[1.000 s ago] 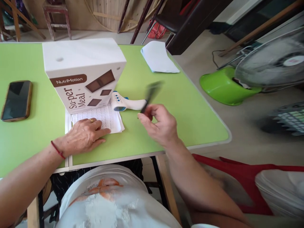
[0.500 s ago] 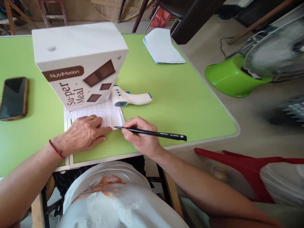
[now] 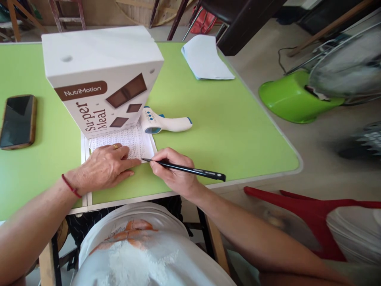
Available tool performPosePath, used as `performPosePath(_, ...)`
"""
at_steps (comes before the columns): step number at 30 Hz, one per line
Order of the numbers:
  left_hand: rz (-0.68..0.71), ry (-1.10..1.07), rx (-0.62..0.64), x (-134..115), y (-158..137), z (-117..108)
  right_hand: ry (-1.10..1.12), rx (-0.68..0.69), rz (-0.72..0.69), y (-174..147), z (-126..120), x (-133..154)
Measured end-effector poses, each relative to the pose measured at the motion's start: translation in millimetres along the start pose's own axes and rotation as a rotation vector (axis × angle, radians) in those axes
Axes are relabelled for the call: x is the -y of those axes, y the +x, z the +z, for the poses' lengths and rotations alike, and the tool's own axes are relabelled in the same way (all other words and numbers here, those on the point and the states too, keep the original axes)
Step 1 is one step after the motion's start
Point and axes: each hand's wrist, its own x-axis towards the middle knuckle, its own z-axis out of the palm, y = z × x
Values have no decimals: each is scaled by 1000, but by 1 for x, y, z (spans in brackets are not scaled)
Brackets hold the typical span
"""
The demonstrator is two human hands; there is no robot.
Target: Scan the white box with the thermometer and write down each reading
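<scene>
A black pen (image 3: 193,170) is pinched in my right hand (image 3: 175,171), its tip at the lower right corner of a sheet of paper (image 3: 131,145) covered with rows of small handwriting. My left hand (image 3: 108,167) lies flat with fingers stretched over the sheet's lower edge, the index fingertip close to the pen tip. It wears a ring and a red cord bracelet. A tall white NutriMotion box (image 3: 101,87) stands at the sheet's far edge and hides part of it. Against the box's right side lies a white and blue infrared thermometer (image 3: 166,123).
The green table (image 3: 226,131) holds a phone (image 3: 18,121) at the left and folded white paper (image 3: 205,57) at the far right corner. Beyond the right edge are a green stool (image 3: 294,97), a fan (image 3: 348,63) and a red plastic chair (image 3: 309,214).
The pen's rear end has swung a little left and toward me while its tip stays near the same spot. My left hand holds its place; the view has shifted slightly.
</scene>
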Motion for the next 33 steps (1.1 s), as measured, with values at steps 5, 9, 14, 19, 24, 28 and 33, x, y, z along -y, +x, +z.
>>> performPosePath(5,1,2,-1,0,0,-1,4,-8,-27,1,0,2)
performPosePath(9,7,-5,-10,0,-1,0,14,-10,-37,1,-1,2)
performPosePath(14,6,-5,-7,0,-1,0,21,12,0,0,-1,2)
performPosePath(19,1,1,3,0,-1,0,12,-43,27,0,0,1)
performPosePath(24,8,1,-18,0,-1,0,4,-28,35,-1,0,-1)
performPosePath(28,6,2,-11,0,-1,0,42,6,22,0,0,-1)
performPosePath(33,5,-5,-5,0,0,0,19,-11,13,0,-1,0)
